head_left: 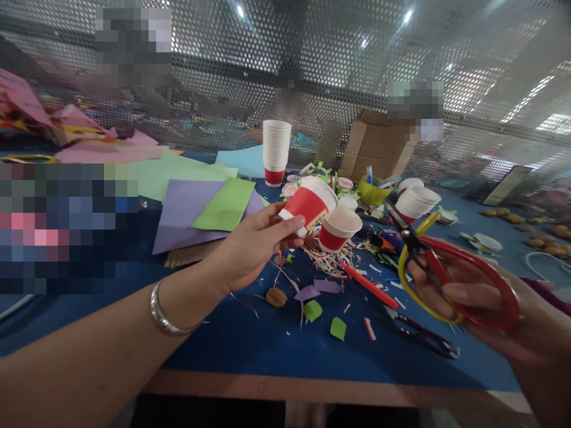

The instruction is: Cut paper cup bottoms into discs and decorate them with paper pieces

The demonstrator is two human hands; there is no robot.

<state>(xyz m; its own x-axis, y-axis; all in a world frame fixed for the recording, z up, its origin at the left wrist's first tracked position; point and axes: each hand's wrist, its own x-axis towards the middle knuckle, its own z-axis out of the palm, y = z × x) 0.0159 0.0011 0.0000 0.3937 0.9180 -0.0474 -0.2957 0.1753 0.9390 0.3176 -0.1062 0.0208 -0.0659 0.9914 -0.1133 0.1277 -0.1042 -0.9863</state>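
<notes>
My left hand (263,232) grips a red and white paper cup (308,203), which is tilted with its rim toward the upper right. Just behind and to the right of it, a second paper cup (339,229) stands upright on the blue table (214,351). Over on the right, my right hand (464,285) is closed around a pair of scissors (423,246) with red and yellow handles. Their dark blades point up and to the left, apart from the held cup. Beneath them on the table lie a red pen (368,284) and another pair of scissors (423,336) with dark handles.
A tall stack of paper cups (275,151) stands at the back, and more stacked cups (417,202) lean at the right. Purple paper (182,214) and green paper (227,205) lie left. Paper scraps (312,310) litter the middle. Behind are a cardboard piece (375,145) and perforated metal mesh (214,83).
</notes>
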